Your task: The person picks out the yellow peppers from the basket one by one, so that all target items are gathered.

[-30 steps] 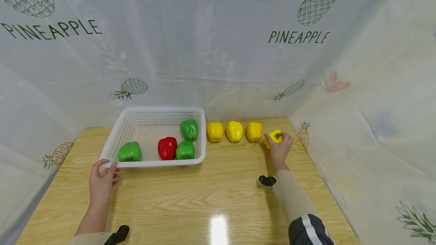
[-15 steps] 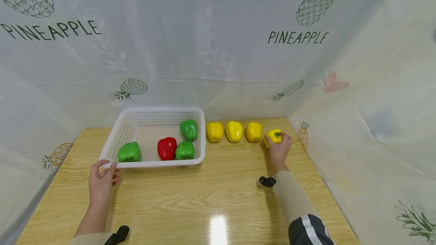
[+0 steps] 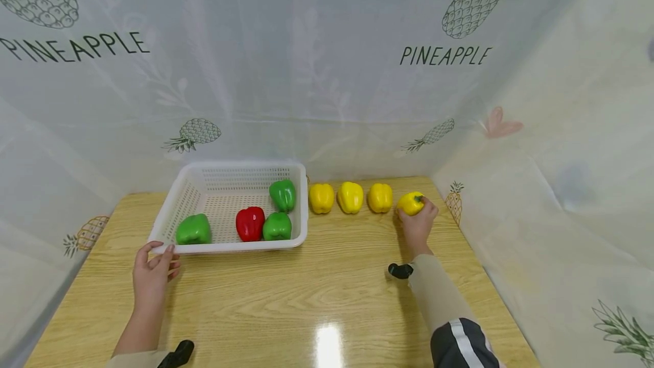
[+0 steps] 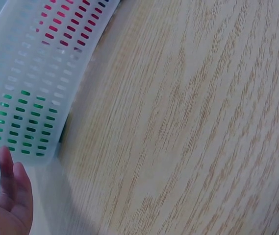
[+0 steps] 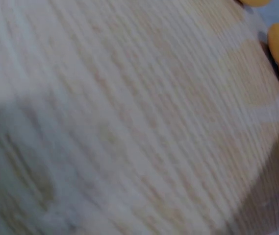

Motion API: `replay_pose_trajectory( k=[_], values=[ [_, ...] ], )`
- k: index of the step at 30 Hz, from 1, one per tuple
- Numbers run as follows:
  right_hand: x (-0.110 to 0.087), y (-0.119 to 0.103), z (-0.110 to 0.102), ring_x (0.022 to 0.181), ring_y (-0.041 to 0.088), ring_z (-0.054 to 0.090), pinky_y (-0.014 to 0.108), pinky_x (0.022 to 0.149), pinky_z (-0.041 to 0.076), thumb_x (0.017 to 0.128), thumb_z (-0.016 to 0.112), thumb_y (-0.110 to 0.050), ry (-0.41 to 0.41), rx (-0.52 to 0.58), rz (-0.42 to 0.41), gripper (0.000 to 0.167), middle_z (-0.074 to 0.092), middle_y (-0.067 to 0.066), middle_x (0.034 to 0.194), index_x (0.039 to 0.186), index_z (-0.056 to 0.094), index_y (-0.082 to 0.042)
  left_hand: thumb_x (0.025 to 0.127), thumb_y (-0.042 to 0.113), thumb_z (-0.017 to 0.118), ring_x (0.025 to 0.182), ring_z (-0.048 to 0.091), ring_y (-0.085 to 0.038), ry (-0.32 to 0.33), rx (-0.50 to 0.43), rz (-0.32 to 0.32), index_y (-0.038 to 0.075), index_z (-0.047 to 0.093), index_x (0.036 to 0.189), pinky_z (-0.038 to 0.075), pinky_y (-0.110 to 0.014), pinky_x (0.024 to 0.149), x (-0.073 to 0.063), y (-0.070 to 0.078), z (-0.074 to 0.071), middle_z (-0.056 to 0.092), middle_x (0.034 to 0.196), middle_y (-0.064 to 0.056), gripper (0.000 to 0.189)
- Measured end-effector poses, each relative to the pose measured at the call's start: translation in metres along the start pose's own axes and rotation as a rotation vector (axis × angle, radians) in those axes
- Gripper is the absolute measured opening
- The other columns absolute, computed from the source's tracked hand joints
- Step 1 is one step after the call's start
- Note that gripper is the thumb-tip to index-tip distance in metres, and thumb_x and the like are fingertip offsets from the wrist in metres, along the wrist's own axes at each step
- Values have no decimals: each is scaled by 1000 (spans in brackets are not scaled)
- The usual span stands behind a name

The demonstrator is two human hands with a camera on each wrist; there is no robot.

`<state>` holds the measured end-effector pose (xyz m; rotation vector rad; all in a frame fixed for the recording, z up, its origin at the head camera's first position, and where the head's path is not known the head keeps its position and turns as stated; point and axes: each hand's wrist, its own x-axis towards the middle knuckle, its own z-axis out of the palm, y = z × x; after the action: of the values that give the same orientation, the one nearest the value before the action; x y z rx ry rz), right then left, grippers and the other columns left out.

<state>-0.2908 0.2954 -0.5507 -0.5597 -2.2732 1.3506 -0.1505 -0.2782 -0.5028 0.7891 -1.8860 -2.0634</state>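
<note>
In the head view, a white perforated plastic basket stands at the left with a red bell pepper and green bell peppers inside. My left hand grips its near left corner, thumb and fingers at the rim. In the left wrist view some of its fingers show beside the basket wall. At the right, my right hand holds a yellow bell pepper lying on its side, stem toward the right. The right wrist view barely shows this hand, and its grasp is hidden there.
Three more yellow bell peppers stand in a row between the basket and my right hand. All rest on a wooden table. A pineapple-print sheet rises behind the table and along its sides.
The yellow bell pepper in my right hand has turned and shifted slightly away, and more of its side shows. My left hand stays at the basket corner.
</note>
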Motion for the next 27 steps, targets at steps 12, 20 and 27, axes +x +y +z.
replay_pose_trajectory(
  k=[12, 20, 27],
  values=[
    [10, -4, 1, 129, 35, 37, 49, 107, 34, 80, 77, -3, -48, 21, 12, 82, 32, 19, 143, 146, 29, -10, 95, 30, 63, 59, 62, -6, 3, -12, 6, 28, 47, 112, 53, -21, 54, 0, 0, 1, 67, 70, 9, 23],
    [17, -2, -2, 125, 36, 41, 51, 102, 39, 79, 76, -3, -72, 30, 77, 92, 36, 21, 143, 150, 19, -15, 96, 28, 63, 59, 62, -6, -2, -10, 11, 28, 47, 112, 53, -21, 53, -1, -2, 0, 66, 69, 10, 23],
    [28, -3, -6, 118, 37, 45, 52, 96, 43, 79, 75, -3, -129, -43, -33, 86, 40, 22, 139, 149, 25, -6, 96, 29, 63, 60, 62, -7, -1, -5, 11, 27, 47, 113, 53, -21, 54, 2, -2, 0, 66, 69, 9, 24]
  ],
)
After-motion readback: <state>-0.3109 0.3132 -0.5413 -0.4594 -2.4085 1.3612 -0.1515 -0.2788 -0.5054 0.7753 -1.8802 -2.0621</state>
